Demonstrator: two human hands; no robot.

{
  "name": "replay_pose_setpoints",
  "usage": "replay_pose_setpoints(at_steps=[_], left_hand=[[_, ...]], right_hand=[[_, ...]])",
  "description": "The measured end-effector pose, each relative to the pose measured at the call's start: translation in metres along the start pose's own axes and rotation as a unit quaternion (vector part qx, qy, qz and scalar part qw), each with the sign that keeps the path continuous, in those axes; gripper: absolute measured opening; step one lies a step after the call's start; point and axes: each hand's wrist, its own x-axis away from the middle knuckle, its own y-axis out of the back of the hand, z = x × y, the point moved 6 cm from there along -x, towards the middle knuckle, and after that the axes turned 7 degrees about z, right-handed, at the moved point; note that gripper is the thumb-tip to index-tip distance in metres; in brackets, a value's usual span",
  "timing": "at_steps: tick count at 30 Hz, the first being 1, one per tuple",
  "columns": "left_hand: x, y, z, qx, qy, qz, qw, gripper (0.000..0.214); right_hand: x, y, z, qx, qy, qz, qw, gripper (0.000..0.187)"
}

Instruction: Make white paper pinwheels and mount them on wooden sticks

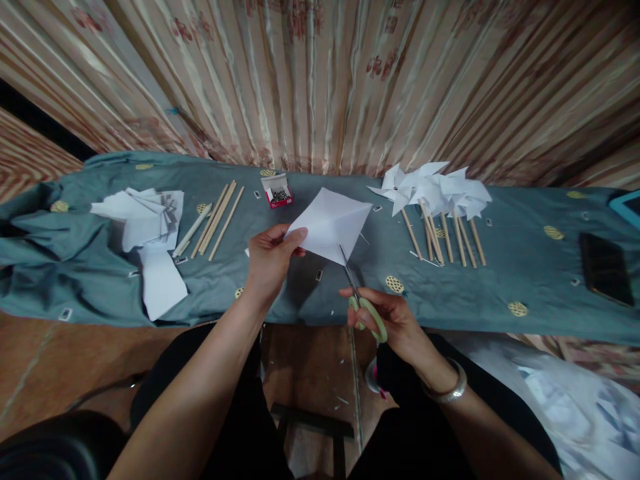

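Observation:
My left hand (270, 257) pinches the left corner of a white square of paper (333, 223), holding it up above the cloth-covered bench. My right hand (387, 317) grips green-handled scissors (363, 300), fingers through the loops. The blades point up and meet the paper's lower corner. A silver bangle sits on my right wrist.
A teal cloth (500, 280) covers the bench. White paper sheets (147, 227) and several wooden sticks (217, 220) lie at the left. A small red box of pins (277, 190) sits at the back. Finished paper pinwheels (440, 200) lie at the right, a dark phone (606, 268) beyond them.

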Motion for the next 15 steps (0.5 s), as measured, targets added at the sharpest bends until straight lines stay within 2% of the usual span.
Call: replay_pose_setpoints(at_steps=[8,15], left_hand=[[-0.0007,-0.0001,0.0016,0.0,0.002,0.001,1.0,0.022],[-0.0005,-0.0007,0.0017,-0.004,-0.004,0.016,1.0,0.013]], right_hand=[[-0.0009,0.0001,0.0011,0.016,-0.003,-0.004,1.0,0.043],[-0.0004,0.0,0.0014,0.02,-0.004,0.0,1.0,0.043]])
